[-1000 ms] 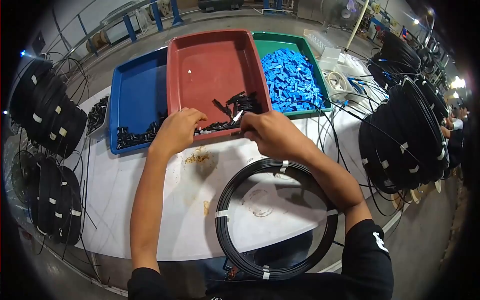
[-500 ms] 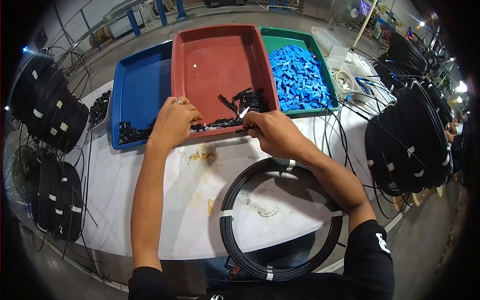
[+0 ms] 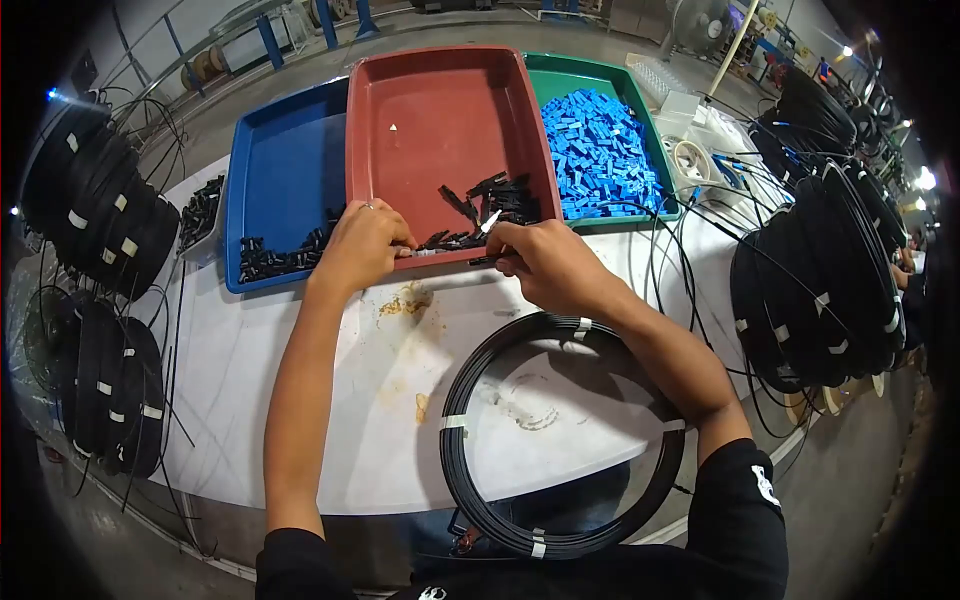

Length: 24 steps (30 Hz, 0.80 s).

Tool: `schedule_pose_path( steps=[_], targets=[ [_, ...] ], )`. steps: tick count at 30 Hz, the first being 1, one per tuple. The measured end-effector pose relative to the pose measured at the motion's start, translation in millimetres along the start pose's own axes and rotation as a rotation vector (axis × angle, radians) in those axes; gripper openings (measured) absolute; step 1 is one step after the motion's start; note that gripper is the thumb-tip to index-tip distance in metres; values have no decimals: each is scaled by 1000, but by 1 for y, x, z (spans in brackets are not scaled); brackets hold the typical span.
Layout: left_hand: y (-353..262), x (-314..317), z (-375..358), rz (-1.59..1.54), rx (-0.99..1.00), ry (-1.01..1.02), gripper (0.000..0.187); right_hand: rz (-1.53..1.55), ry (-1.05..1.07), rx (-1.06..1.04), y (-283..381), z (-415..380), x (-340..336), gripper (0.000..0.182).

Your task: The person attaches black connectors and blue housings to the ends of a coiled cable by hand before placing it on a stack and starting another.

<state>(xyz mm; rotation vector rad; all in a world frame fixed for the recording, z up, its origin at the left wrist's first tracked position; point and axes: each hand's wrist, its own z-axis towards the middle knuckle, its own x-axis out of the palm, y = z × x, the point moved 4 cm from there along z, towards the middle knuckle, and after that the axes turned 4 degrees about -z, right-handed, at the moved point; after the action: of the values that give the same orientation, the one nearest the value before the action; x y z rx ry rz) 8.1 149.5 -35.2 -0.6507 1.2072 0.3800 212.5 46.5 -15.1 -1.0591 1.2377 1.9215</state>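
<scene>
My left hand (image 3: 362,243) is at the near left corner of the red tray (image 3: 450,72), fingers bent together; what it pinches is too small to name. Small black parts (image 3: 505,198) lie along the tray's near side. Over the near right part of that rim is my right hand (image 3: 545,258), closed on a small dark piece that I cannot make out. Below my right forearm lies a coil of black cable (image 3: 455,450), bound with white tape, reaching past the near table edge.
A blue tray (image 3: 285,120) with black parts stands left, a green tray (image 3: 590,68) with blue pieces (image 3: 600,155) right. Large black cable coils (image 3: 820,280) flank the white table (image 3: 230,400) on both sides. Loose cables hang by the green tray.
My left hand has moved slightly right along the near rim, showing more black parts in the blue tray. My right hand has hardly moved.
</scene>
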Motion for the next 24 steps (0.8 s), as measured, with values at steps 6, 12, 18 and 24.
schedule_pose_path(
  steps=[6, 12, 18, 24],
  targets=[
    [1, 2, 1, -7, -1, -8, 7, 16, -6, -26, -3, 1, 3, 13],
    [-3, -2, -2, -37, -52, -22, 7, 6, 7, -18, -1, 1, 2, 14],
    [-1, -10, -1, -487, -38, -96, 6, 63, -97, -33, -2, 2, 0, 13],
    [-21, -22, 2, -1356, 160, -247, 8, 513, -274, -53, 16, -2, -17, 16]
  ],
)
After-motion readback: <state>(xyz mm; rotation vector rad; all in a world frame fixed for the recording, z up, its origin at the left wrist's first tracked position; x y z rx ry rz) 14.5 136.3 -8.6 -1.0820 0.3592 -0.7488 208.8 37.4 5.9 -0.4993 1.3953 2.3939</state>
